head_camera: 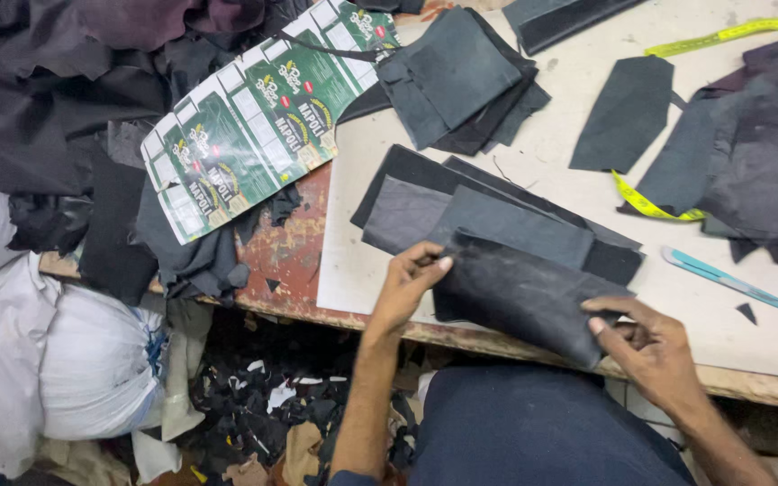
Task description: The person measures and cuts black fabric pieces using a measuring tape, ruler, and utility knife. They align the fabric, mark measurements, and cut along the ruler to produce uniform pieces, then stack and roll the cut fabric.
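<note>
— Cluttered workshop, isn't it? Dark fabric is heaping up at the back, and the pale counter (533,171) is carrying everything else.

— Yes, and white sacks (47,360) are slumping on the floor to the left, with scraps lying beneath the counter's edge.

— What is sitting on the counter itself?

— A green printed card sheet (258,117) is lying tilted at the far left, a stack of dark cut panels (488,220) is resting in the middle, and a yellow measuring tape (650,205) is curling under the cloth on the right. A light blue knife (722,277) is lying near the front edge.

— And the hands?

— Both are working on the black leather piece (520,297) lying at the near edge, overlapping the stack. The left hand (404,288) is pinching its upper left corner, fingers closed on the edge. The right hand (650,346) is gripping the lower right end, thumb on top, fingers curling under.

— How would you judge good handling here?

— I'd say keeping the piece taut between the two grips is helping it lie flat, and lifting evenly should be stopping it from dragging the panels beneath.
</note>
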Demonstrator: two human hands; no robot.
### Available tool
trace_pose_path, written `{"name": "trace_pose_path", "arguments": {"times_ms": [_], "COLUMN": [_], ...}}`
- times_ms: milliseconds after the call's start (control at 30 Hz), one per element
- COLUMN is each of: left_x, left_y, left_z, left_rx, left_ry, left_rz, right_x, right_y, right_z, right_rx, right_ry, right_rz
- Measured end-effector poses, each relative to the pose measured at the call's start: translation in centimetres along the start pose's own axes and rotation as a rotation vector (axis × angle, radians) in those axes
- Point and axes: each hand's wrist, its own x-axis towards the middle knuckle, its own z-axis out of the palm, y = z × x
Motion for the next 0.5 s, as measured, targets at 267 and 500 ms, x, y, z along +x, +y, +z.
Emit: {"name": "trace_pose_path", "arguments": {"times_ms": [267, 500], "left_x": [11.4, 27.6], "left_y": [9.0, 4.5], "left_z": [-26.6, -30.4], "left_rx": [0.648, 1.018], "left_ry": [-0.032, -0.271], "left_rz": [-0.038, 0.467], "right_x": [11.7, 20.5], "right_y": [-2.1, -3.4], "right_z": [30.9, 47.5], "right_rx": [0.169, 0.535], "right_ry": [-0.385, -0.035], "right_rz": [0.343, 0.271]}}
